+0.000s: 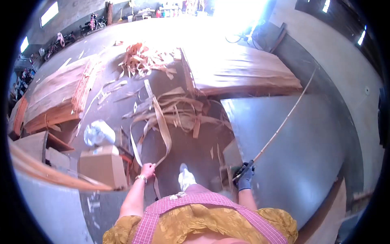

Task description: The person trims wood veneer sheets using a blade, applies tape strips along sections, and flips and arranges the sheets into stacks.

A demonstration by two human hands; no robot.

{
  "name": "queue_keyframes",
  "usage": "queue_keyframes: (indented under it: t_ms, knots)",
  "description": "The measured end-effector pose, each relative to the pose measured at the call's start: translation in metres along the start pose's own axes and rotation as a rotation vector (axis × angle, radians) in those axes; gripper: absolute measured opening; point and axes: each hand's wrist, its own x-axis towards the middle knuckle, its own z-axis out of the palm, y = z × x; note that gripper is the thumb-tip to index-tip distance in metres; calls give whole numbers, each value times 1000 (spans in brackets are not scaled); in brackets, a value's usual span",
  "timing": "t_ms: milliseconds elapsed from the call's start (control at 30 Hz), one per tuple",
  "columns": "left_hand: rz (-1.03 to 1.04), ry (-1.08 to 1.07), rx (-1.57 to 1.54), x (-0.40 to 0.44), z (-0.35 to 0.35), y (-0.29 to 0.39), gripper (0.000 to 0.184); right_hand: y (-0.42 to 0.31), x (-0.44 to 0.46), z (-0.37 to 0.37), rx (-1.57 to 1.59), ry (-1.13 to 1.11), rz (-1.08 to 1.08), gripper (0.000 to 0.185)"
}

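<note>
My bare left hand (147, 171), a watch at its wrist, is closed around the lower ends of thin wood veneer strips (163, 129). One strip loops up and forward from my fist above the floor. My right hand (244, 177) wears a dark glove and is wrapped around a long thin stick (280, 126). The stick slants up and away to the right, over a smooth grey tabletop (292, 150) beside that hand. Past my feet, a tangle of loose veneer strips (178, 107) lies on the floor.
A stack of veneer sheets (239, 69) stands beyond the grey tabletop, and another stack (57, 91) lies at left. A heap of scraps (140, 59) is farther off. Near my left side are a cardboard box (103, 168) and a plastic-wrapped bundle (99, 133).
</note>
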Motion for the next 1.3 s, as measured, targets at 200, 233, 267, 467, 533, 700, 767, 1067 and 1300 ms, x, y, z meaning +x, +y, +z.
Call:
queue_keyframes:
  t_ms: [200, 233, 267, 467, 533, 700, 767, 1067, 1300]
  knots:
    - [-271, -3, 226, 140, -42, -58, 22, 8, 108, 266, 114, -204, 123, 36]
    - [-243, -49, 260, 145, -57, -55, 24, 10, 125, 299, 102, -201, 127, 36]
    - [-345, -83, 203, 142, -71, -23, 26, 15, 139, 330, 89, -185, 128, 36]
    - [-327, -351, 313, 280, -124, -8, 17, 95, 261, 479, -100, 10, 174, 38]
    - [380, -575, 1111, 363, -135, -17, 21, 101, 279, 519, -102, 23, 311, 39]
    - [-383, -274, 442, 584, -152, 205, 36, 118, 308, 608, -154, 218, 173, 38]
    - [54, -315, 599, 663, -132, 298, 31, 123, 324, 650, -199, 245, 94, 37]
    - [-184, -1244, 13, 851, 58, 601, 34, 157, 419, 803, -907, -297, -197, 37]
    - [-55, -749, 591, 1033, 57, 605, 27, 247, 588, 838, -1281, 5, 186, 59]
